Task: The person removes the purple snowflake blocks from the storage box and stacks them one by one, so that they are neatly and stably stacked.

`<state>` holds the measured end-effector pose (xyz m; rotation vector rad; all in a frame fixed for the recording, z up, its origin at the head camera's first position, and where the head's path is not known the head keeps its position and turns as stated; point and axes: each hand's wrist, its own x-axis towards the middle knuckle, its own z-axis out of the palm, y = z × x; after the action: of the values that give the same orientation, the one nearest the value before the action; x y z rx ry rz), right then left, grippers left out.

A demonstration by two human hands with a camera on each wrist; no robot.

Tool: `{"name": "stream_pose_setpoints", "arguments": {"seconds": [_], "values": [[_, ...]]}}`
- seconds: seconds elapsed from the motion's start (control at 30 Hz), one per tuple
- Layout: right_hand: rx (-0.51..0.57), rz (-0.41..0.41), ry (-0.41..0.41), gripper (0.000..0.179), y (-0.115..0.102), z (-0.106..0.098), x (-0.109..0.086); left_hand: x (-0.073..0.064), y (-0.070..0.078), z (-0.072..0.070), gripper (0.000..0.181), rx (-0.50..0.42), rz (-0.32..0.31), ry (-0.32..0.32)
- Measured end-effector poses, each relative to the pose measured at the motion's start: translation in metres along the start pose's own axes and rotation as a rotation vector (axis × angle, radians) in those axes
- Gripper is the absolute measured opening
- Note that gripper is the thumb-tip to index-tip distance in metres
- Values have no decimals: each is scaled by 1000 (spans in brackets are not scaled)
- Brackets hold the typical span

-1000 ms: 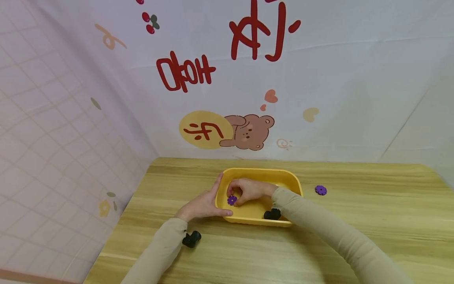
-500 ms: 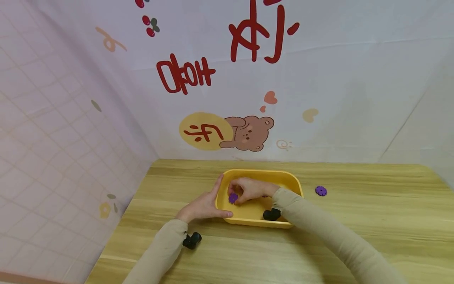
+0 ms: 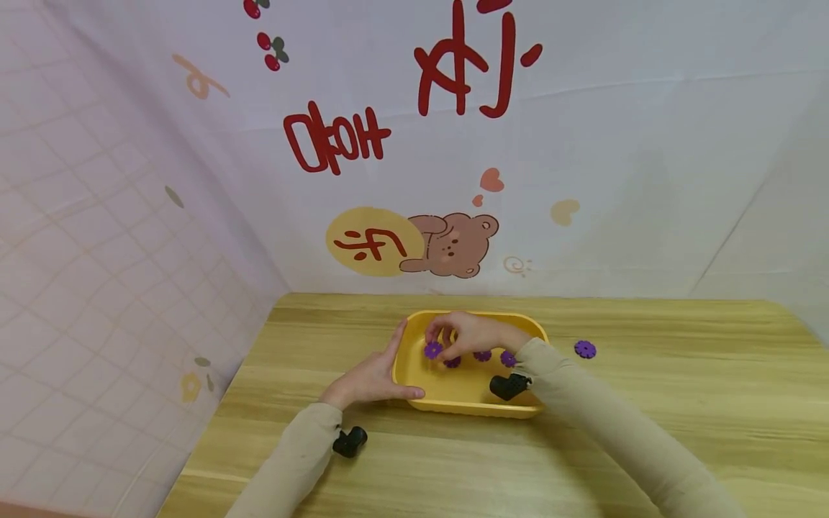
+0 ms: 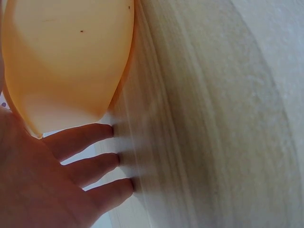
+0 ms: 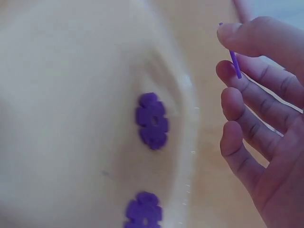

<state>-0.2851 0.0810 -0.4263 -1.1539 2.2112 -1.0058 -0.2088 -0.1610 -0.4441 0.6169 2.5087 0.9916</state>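
My right hand (image 3: 473, 332) is over the yellow tray (image 3: 476, 409), pinching a purple flower-shaped plastic disc (image 3: 433, 350) between thumb and fingertips. The right wrist view shows that held disc (image 5: 235, 64) edge-on. Below the hand, more purple discs lie on the tray floor, among them a disc (image 5: 152, 121) near the wall and a second disc (image 5: 144, 213) beside it. My left hand (image 3: 371, 375) rests against the tray's left end, thumb at the front rim. In the left wrist view, its straight fingers (image 4: 95, 168) reach past the tray wall (image 4: 71, 71) to the wooden surface.
One more purple disc (image 3: 586, 350) lies on the wooden table (image 3: 673, 388), right of the tray. A white printed cloth (image 3: 622, 158) hangs behind the table. Black wrist cameras (image 3: 350, 442) sit at both cuffs.
My right hand has lifted slightly and shifted right with the pinched disc. Discs on the tray floor that it hid now show. The left hand stays at the tray's end.
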Motion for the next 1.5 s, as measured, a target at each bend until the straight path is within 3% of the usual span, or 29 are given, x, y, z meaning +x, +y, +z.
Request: {"name": "stream_pose_setpoints", "arguments": {"seconds": [0.37, 0.8, 1.3, 1.5], "values": [[21, -74, 54, 32, -11, -14, -25, -2, 0, -1, 124, -29, -13, -9], [5, 9, 109, 33, -7, -27, -65, 0, -2, 0, 126, -50, -27, -7], [39, 32, 186, 33, 10, -42, -110, 0, 1, -2, 126, -64, -3, -8], [25, -5, 233, 34, 18, -50, -129, 1, 1, -2, 126, -60, -4, -11]]}}
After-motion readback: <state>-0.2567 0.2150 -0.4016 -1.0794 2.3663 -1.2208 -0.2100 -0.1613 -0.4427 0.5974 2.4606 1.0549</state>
